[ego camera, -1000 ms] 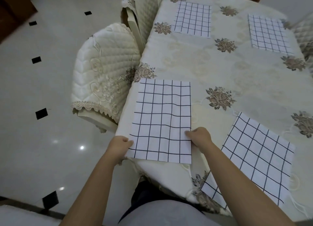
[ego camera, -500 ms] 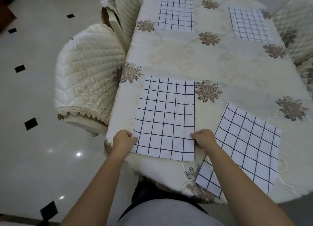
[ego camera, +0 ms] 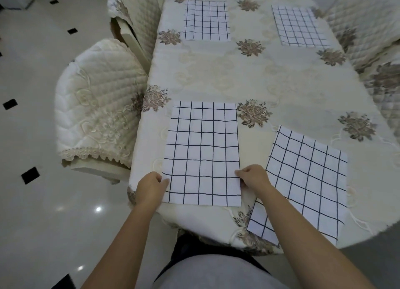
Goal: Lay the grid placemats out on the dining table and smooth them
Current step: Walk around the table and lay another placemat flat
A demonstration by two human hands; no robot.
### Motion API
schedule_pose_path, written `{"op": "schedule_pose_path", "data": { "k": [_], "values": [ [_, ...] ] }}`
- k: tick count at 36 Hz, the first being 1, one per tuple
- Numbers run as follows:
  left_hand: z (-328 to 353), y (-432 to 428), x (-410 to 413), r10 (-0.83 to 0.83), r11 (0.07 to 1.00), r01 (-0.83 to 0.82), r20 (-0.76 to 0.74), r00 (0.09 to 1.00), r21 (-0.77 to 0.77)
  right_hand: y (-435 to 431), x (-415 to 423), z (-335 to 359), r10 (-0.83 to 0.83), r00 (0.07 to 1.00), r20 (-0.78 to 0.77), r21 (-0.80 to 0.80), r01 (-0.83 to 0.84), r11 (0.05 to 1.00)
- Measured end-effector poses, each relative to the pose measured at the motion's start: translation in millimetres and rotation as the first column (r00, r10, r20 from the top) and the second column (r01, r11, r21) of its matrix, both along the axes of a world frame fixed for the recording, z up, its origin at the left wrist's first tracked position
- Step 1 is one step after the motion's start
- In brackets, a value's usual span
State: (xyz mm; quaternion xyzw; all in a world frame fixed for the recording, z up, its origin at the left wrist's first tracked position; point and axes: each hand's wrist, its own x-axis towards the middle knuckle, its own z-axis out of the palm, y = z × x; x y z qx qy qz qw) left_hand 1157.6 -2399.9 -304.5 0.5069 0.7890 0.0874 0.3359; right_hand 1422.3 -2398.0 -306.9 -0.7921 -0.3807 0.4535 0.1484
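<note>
A white placemat with a black grid [ego camera: 202,152] lies flat near the table's front left corner. My left hand [ego camera: 150,186] pinches its lower left edge and my right hand [ego camera: 253,177] pinches its lower right edge. A second grid placemat [ego camera: 307,180] lies askew to the right, its near corner hanging over the table's front edge under my right forearm. Two more grid placemats rest at the far end, one at the far left [ego camera: 206,20] and one at the far right [ego camera: 298,25].
The dining table [ego camera: 249,72] wears a cream cloth with brown flower motifs. Quilted cream chairs stand at the left [ego camera: 97,102], far left [ego camera: 134,11] and right [ego camera: 372,35]. A glossy tiled floor [ego camera: 39,202] with black diamond insets lies to the left.
The near left placemat has slid slightly right and squared up with the table edge, both hands still on its lower edge. My view has shifted to the right.
</note>
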Motion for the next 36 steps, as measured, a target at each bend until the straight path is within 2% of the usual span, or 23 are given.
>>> {"op": "schedule_pose_path", "data": {
  "k": [16,27,36],
  "values": [
    [5,2,3,0.106,0.994,-0.109,0.164,0.981,0.011,-6,5,3,-0.051,0.999,0.013,-0.014,0.051,0.999],
    [1,5,-12,0.116,0.991,-0.107,0.114,0.987,-0.083,-10,6,10,-0.067,0.997,-0.029,-0.017,0.066,0.998],
    [2,4,-8,0.086,0.990,-0.076,0.089,0.992,-0.117,-10,4,9,-0.024,1.000,0.008,-0.011,0.024,1.000]
  ]
}}
